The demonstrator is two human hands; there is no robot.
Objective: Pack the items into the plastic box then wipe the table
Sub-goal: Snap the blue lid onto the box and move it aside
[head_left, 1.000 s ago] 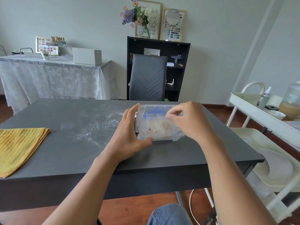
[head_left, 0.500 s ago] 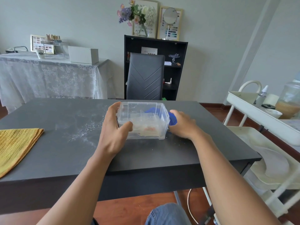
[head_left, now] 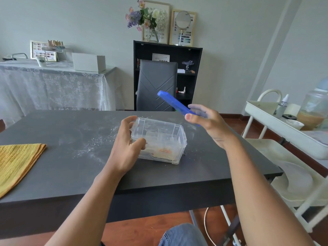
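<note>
A clear plastic box [head_left: 165, 139] stands on the dark table [head_left: 71, 167], its top uncovered, with pale and orange-red items lying in its bottom. My left hand [head_left: 127, 144] grips the box's left end, thumb on the near wall. My right hand [head_left: 207, 125] is raised above and to the right of the box, shut on a blue lid [head_left: 173, 103] that tilts up and away to the left. A folded yellow cloth [head_left: 16, 162] lies at the table's left edge. White powder [head_left: 95, 142] is scattered on the table left of the box.
A dark chair [head_left: 157, 84] stands behind the table in front of a black shelf [head_left: 191, 68]. A white trolley [head_left: 284, 125] with bottles and a jar is close on the right. A lace-covered side table [head_left: 53, 86] stands at the back left.
My right hand has lifted the blue lid from beside the box's right end up into the air. The left hand stays on the box's left end, and the box has turned slightly.
</note>
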